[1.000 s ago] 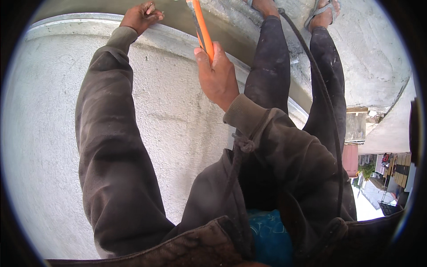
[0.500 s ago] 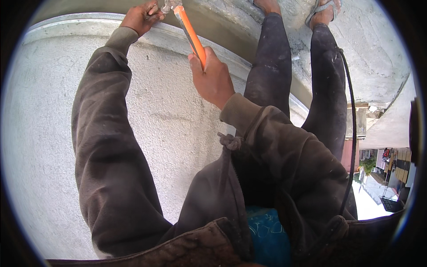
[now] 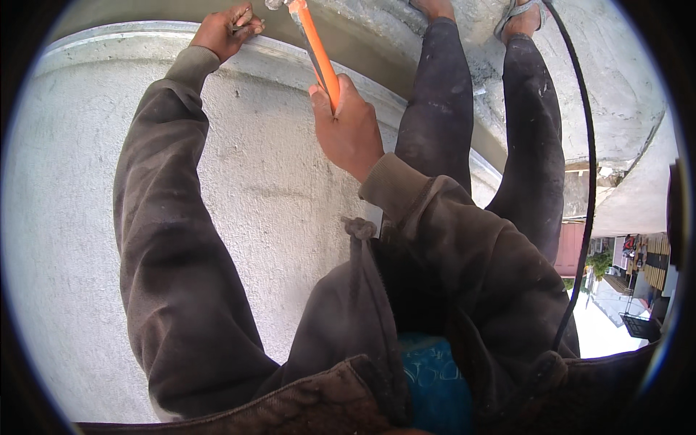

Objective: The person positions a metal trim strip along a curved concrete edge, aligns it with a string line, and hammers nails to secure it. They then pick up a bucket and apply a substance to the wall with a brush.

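My right hand (image 3: 348,130) is wrapped round the orange and dark grey handle of a hammer (image 3: 313,54). Its metal head is at the top edge of the view, partly cut off, a short way right of my left fingers. At the pale strip (image 3: 163,27) along the wall's edge, my left hand (image 3: 228,32) is closed in a pinch. Between its fingertips shows a small, thin, dark piece that looks like a nail (image 3: 237,28); most of it is hidden.
A rough, whitish wall (image 3: 246,217) fills the left side. Beyond the strip runs a smooth grey-brown band (image 3: 362,43). My legs and sandalled feet stand on uneven pale concrete (image 3: 602,94) at upper right. A dark cord (image 3: 589,145) hangs at right, near distant buildings.
The hammer head has moved away from my left fingers, up and slightly to the right. My left hand has shifted slightly left, still pinching. The hanging cord has swung to the right.
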Demonstrator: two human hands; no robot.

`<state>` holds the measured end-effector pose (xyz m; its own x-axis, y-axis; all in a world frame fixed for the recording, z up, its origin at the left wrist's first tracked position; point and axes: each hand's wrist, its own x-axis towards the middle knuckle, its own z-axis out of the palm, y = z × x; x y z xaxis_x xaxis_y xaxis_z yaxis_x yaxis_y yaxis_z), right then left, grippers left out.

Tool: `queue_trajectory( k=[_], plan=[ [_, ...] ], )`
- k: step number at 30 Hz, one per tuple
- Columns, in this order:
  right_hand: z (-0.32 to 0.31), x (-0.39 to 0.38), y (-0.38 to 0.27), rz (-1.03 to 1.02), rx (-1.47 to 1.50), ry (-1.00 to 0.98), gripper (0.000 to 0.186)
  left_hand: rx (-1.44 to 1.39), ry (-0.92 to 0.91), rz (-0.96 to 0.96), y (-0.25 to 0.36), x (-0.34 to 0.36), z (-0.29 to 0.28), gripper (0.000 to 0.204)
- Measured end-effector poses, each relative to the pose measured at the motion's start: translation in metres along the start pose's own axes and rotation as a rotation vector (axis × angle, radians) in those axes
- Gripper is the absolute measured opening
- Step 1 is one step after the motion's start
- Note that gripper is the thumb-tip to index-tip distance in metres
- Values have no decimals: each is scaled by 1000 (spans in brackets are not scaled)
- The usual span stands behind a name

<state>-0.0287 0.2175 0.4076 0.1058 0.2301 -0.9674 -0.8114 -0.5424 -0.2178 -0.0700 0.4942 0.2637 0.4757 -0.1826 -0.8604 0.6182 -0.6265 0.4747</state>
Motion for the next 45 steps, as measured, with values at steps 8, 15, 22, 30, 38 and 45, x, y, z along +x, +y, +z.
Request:
queue_trajectory(
  k=[8, 15, 22, 30, 38, 45],
  plan=[
    [-1, -3, 7, -23, 27, 33, 28, 115, -107, 142, 18, -2, -22, 29],
    [0, 1, 15, -2, 9, 43, 29, 571, -263, 73, 30, -9, -35, 30],
    [4, 4, 11, -10, 18, 23, 30, 659, -254, 116, 18, -12, -30, 50],
    [7, 5, 9, 2, -14, 4, 31, 678, -281, 105, 28, -11, -29, 38],
    [8, 3, 1, -40, 53, 51, 31, 573, -269, 66, 25, -15, -28, 38],
    [9, 2, 2, -8, 67, 41, 30, 502, -122, 140, 22, -22, -24, 40]
  ],
)
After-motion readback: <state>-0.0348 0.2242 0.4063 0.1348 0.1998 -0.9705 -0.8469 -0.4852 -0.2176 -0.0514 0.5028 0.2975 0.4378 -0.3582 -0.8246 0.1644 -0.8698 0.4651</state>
